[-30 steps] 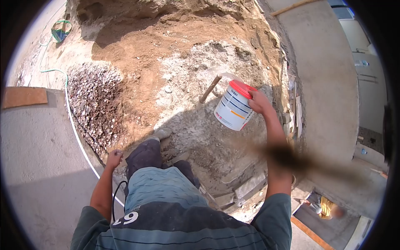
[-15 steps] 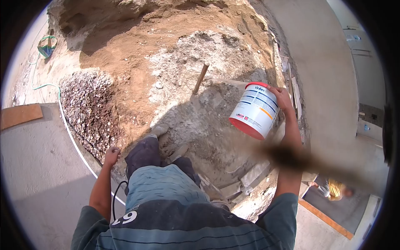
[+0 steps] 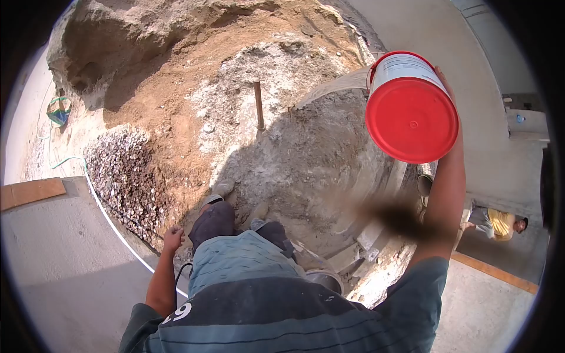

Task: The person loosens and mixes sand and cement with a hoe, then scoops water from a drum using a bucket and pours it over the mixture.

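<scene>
The bucket (image 3: 412,120) is raised at the person's right, over the edge of the shaded ground and well clear of it. It is a smooth cylinder with a white printed wall and a red rim; its round, flat red base faces the camera, with a small raised mark at the centre. The right hand (image 3: 444,82) grips the bucket at its far right side, largely hidden behind the wall. A thin, pale, translucent sheet curves leftward from near the rim.

The left hand (image 3: 173,238) hangs low beside the dark trousers (image 3: 213,220), fingers curled in and loosely closed. Near it lies a heap of coarse, mixed-colour gravel (image 3: 126,176), bordered by a slim, pale hose (image 3: 120,220) along a rough concrete slab (image 3: 76,259).

A round wooden handle (image 3: 259,106) stands nearly upright in crumbly, whitish material (image 3: 235,94). Brown, loose soil (image 3: 188,88) lies beyond. At far right is a person in a yellow shirt (image 3: 500,225).
</scene>
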